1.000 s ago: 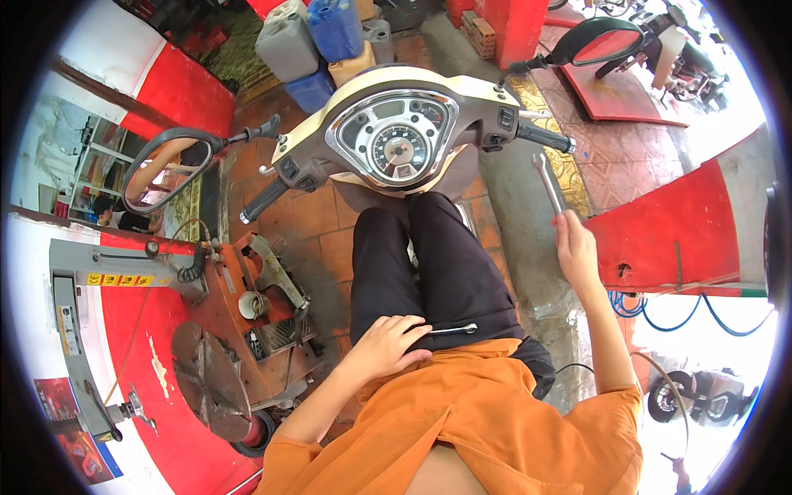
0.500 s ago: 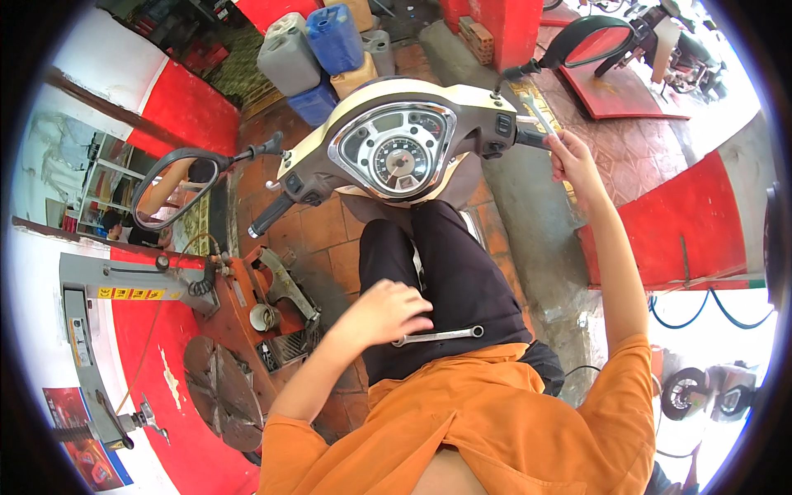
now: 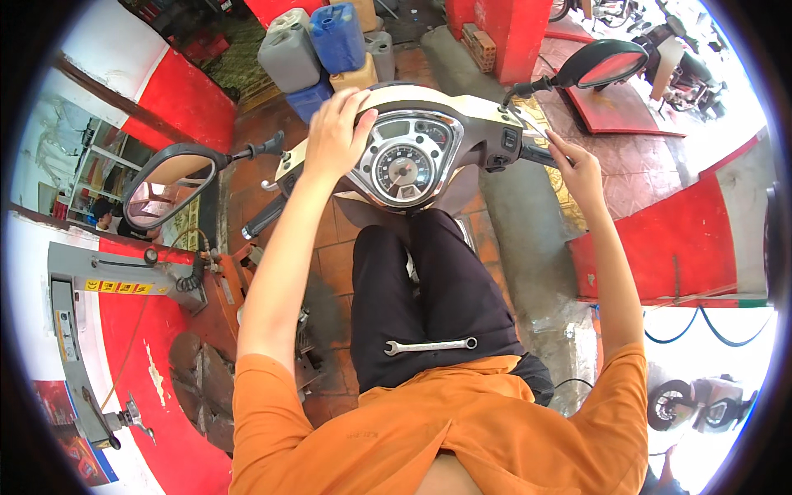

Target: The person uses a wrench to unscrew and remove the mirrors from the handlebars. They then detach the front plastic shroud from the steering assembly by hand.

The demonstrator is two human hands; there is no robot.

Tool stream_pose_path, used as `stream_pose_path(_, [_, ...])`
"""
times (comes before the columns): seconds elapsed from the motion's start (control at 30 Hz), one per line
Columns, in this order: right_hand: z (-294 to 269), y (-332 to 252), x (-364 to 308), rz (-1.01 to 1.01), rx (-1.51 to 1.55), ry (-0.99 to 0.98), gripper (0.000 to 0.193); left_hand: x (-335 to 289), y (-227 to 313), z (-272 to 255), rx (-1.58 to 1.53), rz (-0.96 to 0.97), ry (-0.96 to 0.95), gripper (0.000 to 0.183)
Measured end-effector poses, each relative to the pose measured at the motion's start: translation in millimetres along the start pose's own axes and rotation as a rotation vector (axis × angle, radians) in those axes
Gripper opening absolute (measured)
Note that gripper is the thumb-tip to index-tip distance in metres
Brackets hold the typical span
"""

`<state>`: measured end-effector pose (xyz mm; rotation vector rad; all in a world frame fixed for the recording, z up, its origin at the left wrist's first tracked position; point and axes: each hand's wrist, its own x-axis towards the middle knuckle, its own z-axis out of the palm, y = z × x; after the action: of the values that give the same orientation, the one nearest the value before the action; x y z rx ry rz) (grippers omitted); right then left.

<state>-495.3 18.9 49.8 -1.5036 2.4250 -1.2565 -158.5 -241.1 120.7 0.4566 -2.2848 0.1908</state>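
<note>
A mirror (image 3: pixel 172 195) stands left of the dash (image 3: pixel 404 169). At the dash's upper left, the left hand (image 3: pixel 334 134) lies open over the cover (image 3: pixel 412 95). Below the dash, a spanner (image 3: pixel 431 346) crosses the thighs (image 3: pixel 433 289). Right of the dash, the right hand (image 3: pixel 581 172) grips a second spanner (image 3: pixel 533 124).

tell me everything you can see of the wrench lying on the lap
Slim, silver and metallic-looking, the wrench has an open fork at left and a closed ring at right. It lies crosswise over both legs of the black trousers, near the orange shirt; only the trousers visibly touch it.
</note>
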Motion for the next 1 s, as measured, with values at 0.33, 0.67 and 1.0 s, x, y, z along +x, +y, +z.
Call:
stream_pose_path(0.33, [12, 0, 3, -0.098, 0.065, 0.041, 0.032, -9, 4, 9, -0.125, -0.201, -0.032, 0.038])
stream_pose_path(0.67, [13, 0, 7, -0.004, 0.020, -0.007, 0.032, -9, 2, 9, -0.128, -0.200, -0.021, 0.039])
stream_pose_path(1.0, [6, -21, 17, 0.027, -0.086, -0.072, 0.033, -10, 3, 10, -0.116, -0.210, -0.020, 0.039])
